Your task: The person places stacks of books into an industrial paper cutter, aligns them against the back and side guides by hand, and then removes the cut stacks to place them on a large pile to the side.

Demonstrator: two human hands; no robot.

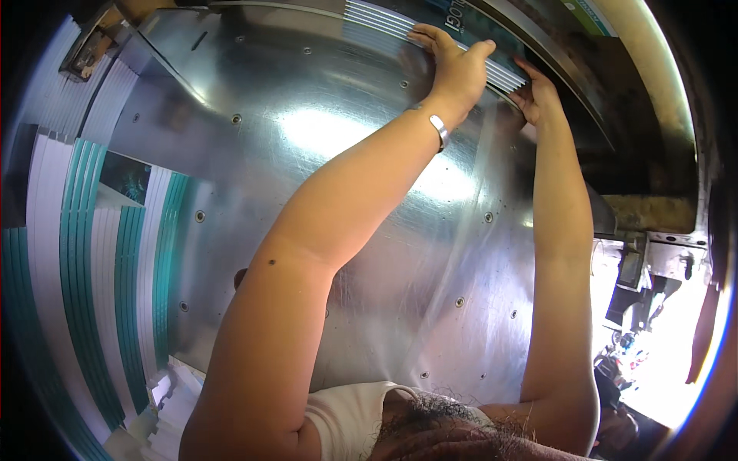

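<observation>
A stack of thin books (492, 71) with dark teal covers and white page edges lies at the far side of a metal table. My left hand (455, 71) rests against its near edge, fingers and thumb spread apart. At the stack's right end, my right hand (540, 96) wraps the corner, one finger reaching up along the cover and the others low by the page edges. Part of the right fingers is hidden by the stack. Both arms are stretched far forward over the table. A silver bracelet (439, 132) circles my left wrist.
Tall piles of teal and white books (84, 253) stand along the left side. The shiny metal table (369, 300) has several screws set in it. A dark metal frame (646, 138) borders the far right. A small open box (88, 50) sits at the far left.
</observation>
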